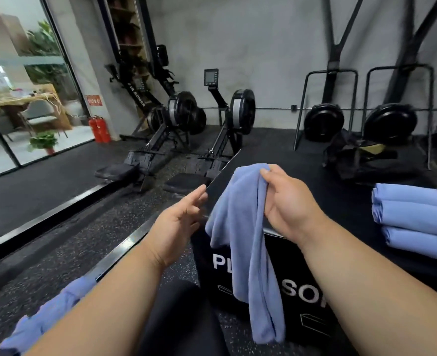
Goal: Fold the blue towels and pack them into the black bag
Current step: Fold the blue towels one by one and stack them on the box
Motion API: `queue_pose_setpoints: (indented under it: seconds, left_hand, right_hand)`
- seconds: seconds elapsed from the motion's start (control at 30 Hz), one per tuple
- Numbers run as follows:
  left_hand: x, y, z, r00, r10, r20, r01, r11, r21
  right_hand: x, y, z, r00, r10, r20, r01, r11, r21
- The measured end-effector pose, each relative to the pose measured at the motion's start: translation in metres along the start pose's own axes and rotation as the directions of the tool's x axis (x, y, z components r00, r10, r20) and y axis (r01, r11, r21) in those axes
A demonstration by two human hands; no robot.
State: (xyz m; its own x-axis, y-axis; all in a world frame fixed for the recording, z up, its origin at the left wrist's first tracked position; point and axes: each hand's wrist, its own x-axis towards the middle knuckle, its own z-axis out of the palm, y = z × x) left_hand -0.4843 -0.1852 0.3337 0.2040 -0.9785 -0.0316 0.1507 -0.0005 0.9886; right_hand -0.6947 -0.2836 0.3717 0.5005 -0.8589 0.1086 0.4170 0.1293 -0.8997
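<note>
The right hand (pixel 286 201) pinches the top of a blue towel (pixel 245 242) with its fingers curled round the cloth, so this grip is closed on the towel. The towel hangs down long and loose in front of a black box with white letters (pixel 297 278). The left hand (pixel 178 222) is just beside the towel, with its fingers straight and spread, and it holds nothing. To the right of the box, three folded blue towels (pixel 412 219) lie in a pile on the black surface (pixel 340 201). Behind the box, farther back on that surface, sits the black bag (pixel 353 155), and its top looks open. Another blue towel (pixel 45 317) lies on the floor to the left of the box. I think the step now is folding the hanging towel. Next, the left hand likely needs to catch a free edge or corner so both hands can spread the towel flat.
</note>
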Motion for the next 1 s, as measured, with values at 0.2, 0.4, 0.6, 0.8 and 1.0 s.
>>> queue_pose_setpoints:
  seconds: [0.2,0.4,0.6,0.8,1.0]
  left_hand:
    - [-0.004,-0.084,0.028,0.940,-0.331,-0.079,0.339,0.932,0.130]
    - [0.003,-0.116,0.055,0.918,-0.394,0.038,0.394,0.919,-0.005]
    - [0.015,-0.104,0.049,0.951,-0.309,0.028,0.303,0.906,-0.296]
    - [0.022,-0.085,0.035,0.963,-0.217,-0.162,0.168,0.948,-0.272]
    - [0.040,-0.011,-0.003,0.948,-0.005,-0.319,-0.051,0.985,-0.166]
  right_hand:
    - [-0.012,-0.019,-0.027,0.999,0.031,-0.032,-0.022,0.971,0.236]
    - [-0.018,-0.033,-0.022,1.000,0.012,0.015,-0.015,0.962,0.273]
    - [-0.012,-0.035,-0.029,1.000,-0.010,-0.003,0.010,0.966,0.259]
    - [-0.008,-0.029,-0.046,0.997,-0.005,-0.072,0.023,0.968,0.251]
    - [0.007,-0.024,-0.071,0.949,0.004,-0.316,-0.006,1.000,-0.008]
